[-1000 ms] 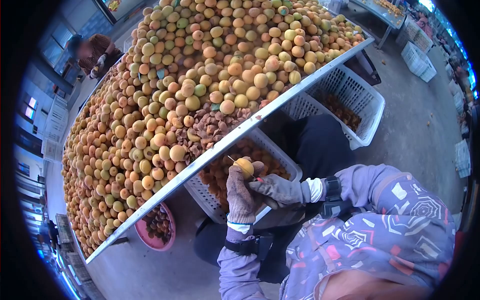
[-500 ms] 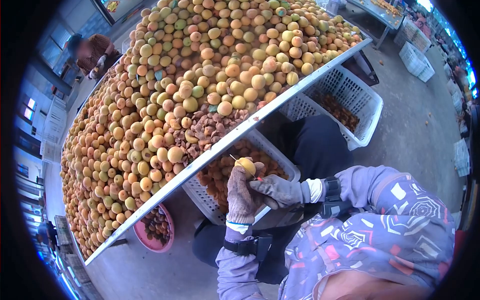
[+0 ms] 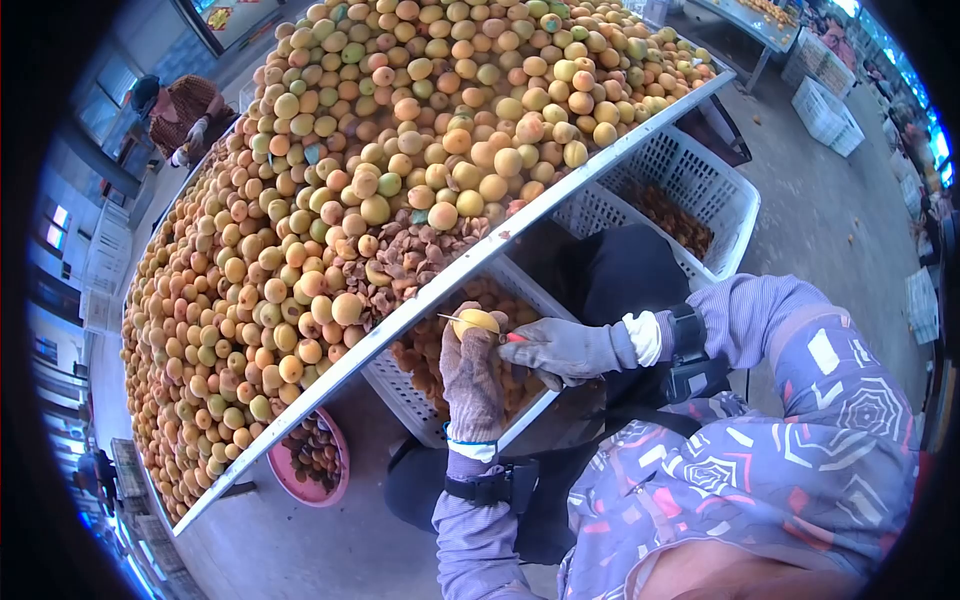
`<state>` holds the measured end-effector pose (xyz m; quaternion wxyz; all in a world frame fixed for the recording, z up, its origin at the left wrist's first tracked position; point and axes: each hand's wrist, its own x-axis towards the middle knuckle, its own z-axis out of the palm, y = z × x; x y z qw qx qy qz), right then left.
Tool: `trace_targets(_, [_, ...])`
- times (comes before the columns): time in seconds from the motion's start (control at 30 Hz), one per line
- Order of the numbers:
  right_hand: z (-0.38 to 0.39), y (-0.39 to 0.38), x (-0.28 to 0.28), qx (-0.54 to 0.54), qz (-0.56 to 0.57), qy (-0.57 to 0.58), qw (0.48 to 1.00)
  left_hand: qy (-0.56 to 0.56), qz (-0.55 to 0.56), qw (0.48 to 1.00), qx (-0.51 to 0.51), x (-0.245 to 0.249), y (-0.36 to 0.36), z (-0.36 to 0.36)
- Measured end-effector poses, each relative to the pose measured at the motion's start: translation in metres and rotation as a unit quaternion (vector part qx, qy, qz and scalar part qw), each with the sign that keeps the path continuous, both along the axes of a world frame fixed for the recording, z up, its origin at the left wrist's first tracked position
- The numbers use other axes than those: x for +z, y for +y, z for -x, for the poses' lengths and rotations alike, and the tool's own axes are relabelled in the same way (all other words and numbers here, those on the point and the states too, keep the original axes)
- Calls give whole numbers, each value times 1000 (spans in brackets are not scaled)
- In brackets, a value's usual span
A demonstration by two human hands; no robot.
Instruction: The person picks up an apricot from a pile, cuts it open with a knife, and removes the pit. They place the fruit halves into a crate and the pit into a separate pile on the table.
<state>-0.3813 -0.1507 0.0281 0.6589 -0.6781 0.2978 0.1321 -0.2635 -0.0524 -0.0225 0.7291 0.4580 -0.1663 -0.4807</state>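
Observation:
In my gloved left hand (image 3: pixel 474 385) is a yellow apricot (image 3: pixel 476 322), gripped between thumb and fingers. My gloved right hand (image 3: pixel 565 350) is closed round the red handle of a thin-bladed knife (image 3: pixel 515 338). The narrow metal tip pokes out beyond the far left side of the fruit; the rest of the blade is hidden by the apricot and fingers. Both hands are above a white crate (image 3: pixel 535 290) holding orange apricot pieces (image 3: pixel 420 358). Beside it, the sloping table edge (image 3: pixel 400 323) holds back a large heap of apricots (image 3: pixel 300 240).
Brown pits and scraps (image 3: pixel 410 255) lie along the table edge. A pink basin (image 3: pixel 340 480) with dark pieces stands on the floor below. Another white crate (image 3: pixel 735 220) sits beyond my knee. Across the heap, a person (image 3: pixel 185 110) in a patterned top bends over the table.
Both hands, the apricot and the knife have shifted slightly left, and the knife tip now points more to the left. The view has moved a little.

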Motion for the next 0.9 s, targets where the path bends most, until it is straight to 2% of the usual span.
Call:
trace_targets(0.03, [0,4,-2,-2,0,0,1000,24,3,1000,10,-2,0,1])
trace_targets(0.07, [0,10,-8,-32,-2,-47,998,25,6,1000,9,-3,0,2])
trace_targets(0.1, [-1,18,-17,-59,0,-94,994,86,10,996,0,-4,0,3])
trace_targets(0.13, [-2,31,-49,-91,18,-171,981,147,17,989,-7,-5,0,3])
trace_targets(0.17, [-4,36,-74,-87,84,-225,967,99,-2,995,-3,-12,2,3])
trace_targets(0.2, [-9,41,-80,-87,154,-274,945,146,-6,989,-4,-14,2,1])
trace_targets(0.23, [-9,44,-87,-54,269,-295,915,193,-14,981,-7,-15,5,0])
trace_targets(0.27, [-4,44,-91,-56,265,-294,917,193,-19,981,-7,-15,8,0])
trace_targets(0.3, [-6,39,-55,-59,139,-207,967,190,-5,982,-13,-14,10,-2])
trace_targets(0.37, [-7,26,-11,-59,15,-117,991,184,14,983,-21,-10,8,-5])
trace_targets(0.43, [-3,17,5,-52,-55,-25,997,19,0,1000,-13,-7,5,-3])
trace_targets(0.47, [0,13,2,-25,-31,-81,996,-44,-12,999,-20,-3,5,-5])
trace_targets(0.6, [3,18,1,-22,-38,-38,998,-15,-4,1000,-22,-2,5,1])
trace_targets(0.63, [3,30,-20,-46,45,-159,985,-21,-10,999,-27,-1,6,4])
trace_targets(0.7, [0,43,-47,-68,126,-278,950,-26,-16,999,-29,2,7,4])
trace_targets(0.77, [-4,52,-67,-135,29,-250,959,22,-44,998,-29,5,9,5])
trace_targets(0.8, [-5,53,-64,-152,3,-242,958,65,-41,996,-35,5,11,4])
trace_targets(0.83, [-6,54,-59,-170,-23,-235,957,64,-42,996,-36,1,11,3])
trace_targets(0.9, [-2,46,-47,-140,-48,-202,968,187,-30,982,-10,-12,8,1])
